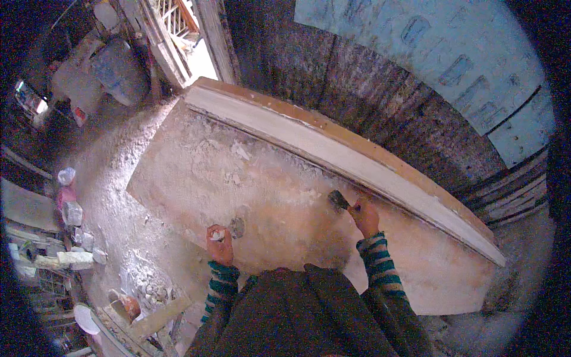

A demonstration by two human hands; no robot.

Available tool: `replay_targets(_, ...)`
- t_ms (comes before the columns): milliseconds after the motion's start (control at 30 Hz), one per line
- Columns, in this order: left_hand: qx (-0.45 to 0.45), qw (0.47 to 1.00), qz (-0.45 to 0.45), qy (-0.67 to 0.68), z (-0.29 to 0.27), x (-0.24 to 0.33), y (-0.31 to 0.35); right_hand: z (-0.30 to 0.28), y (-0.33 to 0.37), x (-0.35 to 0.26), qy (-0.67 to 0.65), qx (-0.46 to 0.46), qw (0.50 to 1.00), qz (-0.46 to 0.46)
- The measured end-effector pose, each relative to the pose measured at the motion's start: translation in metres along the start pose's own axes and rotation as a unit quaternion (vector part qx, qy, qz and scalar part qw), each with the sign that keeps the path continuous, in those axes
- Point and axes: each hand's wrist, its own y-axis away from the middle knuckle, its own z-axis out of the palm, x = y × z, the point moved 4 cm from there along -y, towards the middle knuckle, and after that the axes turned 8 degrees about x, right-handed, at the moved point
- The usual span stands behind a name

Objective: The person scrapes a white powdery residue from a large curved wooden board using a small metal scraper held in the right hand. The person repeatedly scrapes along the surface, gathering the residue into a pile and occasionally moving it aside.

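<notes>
My right hand is closed round a short hand tool with a dark, flat, blocky head, perhaps a brush or a scraper. The head points up and to the left, over the dusty tabletop near the foot of its raised far ledge. On the left, my other hand has its fingers curled round a small whitish lump. Beside those fingers is a small grey patch or piece on the tabletop. Scraps of pale, flaky material are scattered toward the far left of the surface.
A long pale ledge with a brown top runs along the table's far side. Behind it stands a stained wall, blue-painted higher up. At left are white rubble, pale blocks, a barrel and a bright doorway.
</notes>
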Motion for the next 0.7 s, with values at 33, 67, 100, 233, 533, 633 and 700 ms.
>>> replay_targets(33, 0.003, 0.997, 0.042, -0.058, 0.001, 0.004, 0.0, -0.006, 0.002, -0.005, -0.003, -0.006, 1.0, 0.015)
replay_targets(67, -0.007, 0.997, 0.035, -0.069, 0.002, 0.005, -0.001, -0.001, -0.001, -0.009, 0.002, 0.006, 1.0, -0.003)
replay_targets(100, -0.018, 0.996, 0.028, -0.079, 0.002, 0.007, -0.002, 0.009, -0.007, -0.014, 0.007, 0.02, 1.0, -0.021)
replay_targets(233, -0.024, 0.995, 0.053, -0.078, 0.002, 0.011, -0.007, 0.05, -0.037, -0.045, -0.018, -0.035, 0.999, 0.021)
replay_targets(533, -0.021, 0.999, -0.026, -0.024, 0.001, -0.001, -0.004, -0.008, 0.006, -0.031, 0.005, -0.066, 0.998, -0.006)
replay_targets(633, -0.026, 0.998, -0.035, -0.038, 0.005, 0.006, -0.005, -0.03, 0.033, -0.005, 0.017, -0.037, 0.999, 0.018)
replay_targets(700, -0.014, 0.997, -0.028, -0.074, 0.0, -0.002, -0.004, -0.034, 0.037, -0.004, 0.049, -0.072, 0.996, 0.034)
